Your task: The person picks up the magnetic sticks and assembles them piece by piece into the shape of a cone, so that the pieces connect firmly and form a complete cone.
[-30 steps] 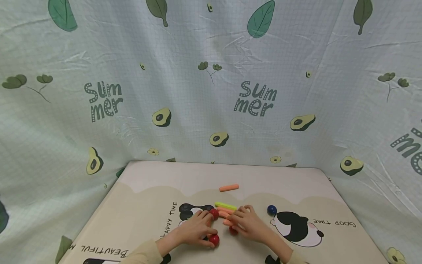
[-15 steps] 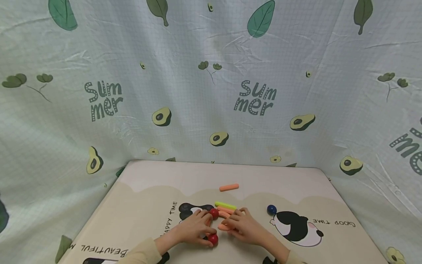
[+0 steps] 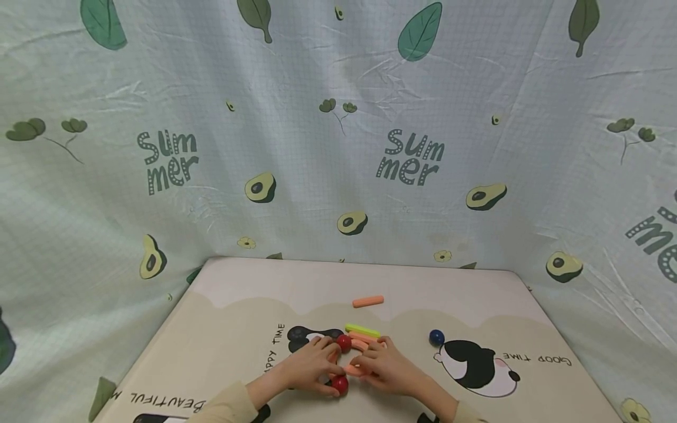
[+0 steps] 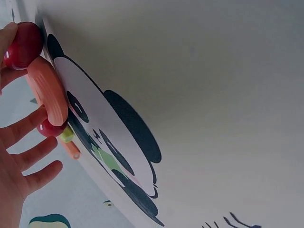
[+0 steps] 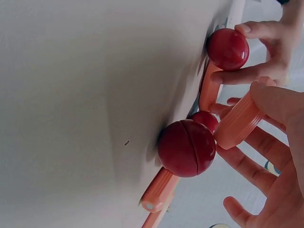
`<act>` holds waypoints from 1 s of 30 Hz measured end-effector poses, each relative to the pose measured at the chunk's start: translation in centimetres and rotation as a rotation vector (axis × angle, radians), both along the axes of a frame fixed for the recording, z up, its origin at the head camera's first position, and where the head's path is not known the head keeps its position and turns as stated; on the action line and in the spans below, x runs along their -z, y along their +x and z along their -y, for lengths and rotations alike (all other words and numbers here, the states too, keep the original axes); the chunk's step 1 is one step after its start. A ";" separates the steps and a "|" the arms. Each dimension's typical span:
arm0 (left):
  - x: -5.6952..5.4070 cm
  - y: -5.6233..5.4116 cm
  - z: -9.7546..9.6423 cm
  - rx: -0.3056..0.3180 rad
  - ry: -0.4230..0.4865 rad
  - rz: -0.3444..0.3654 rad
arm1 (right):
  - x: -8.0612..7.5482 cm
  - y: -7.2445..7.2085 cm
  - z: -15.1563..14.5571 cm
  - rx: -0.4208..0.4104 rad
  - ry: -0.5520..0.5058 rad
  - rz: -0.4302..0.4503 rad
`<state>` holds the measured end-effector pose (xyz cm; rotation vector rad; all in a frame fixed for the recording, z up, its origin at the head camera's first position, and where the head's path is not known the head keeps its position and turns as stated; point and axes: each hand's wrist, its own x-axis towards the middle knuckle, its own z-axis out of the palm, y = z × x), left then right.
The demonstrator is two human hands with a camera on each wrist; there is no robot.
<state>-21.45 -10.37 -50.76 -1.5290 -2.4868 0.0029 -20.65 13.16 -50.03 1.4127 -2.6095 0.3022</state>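
My left hand (image 3: 312,367) pinches a glossy red ball (image 4: 24,46) between thumb and index finger. Its other fingers spread beside a curved orange stick (image 4: 49,90), which runs from this ball to a second red ball (image 3: 344,343). In my right hand (image 3: 391,370), an orange stick (image 5: 241,119) is gripped between thumb and fingers, one end close to the left hand's ball. Below that stick in the right wrist view lies a third red ball (image 5: 186,148) with a groove round it; my right hand hides it in the head view.
Behind the hands lie a yellow-green stick (image 3: 362,331) and further orange sticks (image 3: 364,338). Another orange stick (image 3: 368,301) lies farther back. A dark blue ball (image 3: 436,338) sits to the right on the printed tabletop (image 3: 254,282). A patterned curtain (image 3: 296,141) hangs behind.
My right hand has moved left with the orange stick, bringing it nearer the left hand's ball. The red ball under the right hand has dropped out of the head view. My left hand barely moved.
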 end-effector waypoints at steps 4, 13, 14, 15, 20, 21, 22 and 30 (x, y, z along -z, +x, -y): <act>0.0 0.0 0.1 0.004 0.001 -0.001 | 0.1 0.0 0.0 -0.007 0.027 -0.018; -0.1 -0.1 0.0 -0.011 -0.003 0.036 | 0.2 0.0 -0.1 -0.057 0.054 -0.037; -0.1 -0.1 0.1 -0.012 -0.005 0.037 | 0.3 0.0 -0.1 -0.058 0.057 -0.034; 0.0 -0.1 0.1 -0.012 -0.005 0.037 | 0.3 -0.1 -0.1 -0.059 0.058 -0.030; 0.1 -0.2 0.1 -0.008 -0.009 0.025 | 0.3 -0.1 0.0 -0.064 0.071 -0.024; 0.1 -0.2 0.2 -0.008 -0.012 0.024 | 0.3 -0.1 0.0 -0.065 0.074 -0.023; 0.0 -0.2 0.2 -0.008 -0.015 0.022 | 0.3 -0.1 0.0 -0.066 0.077 -0.025; -0.4 0.0 0.3 -0.004 -0.012 0.030 | 0.5 -0.2 -0.1 -0.070 0.074 -0.036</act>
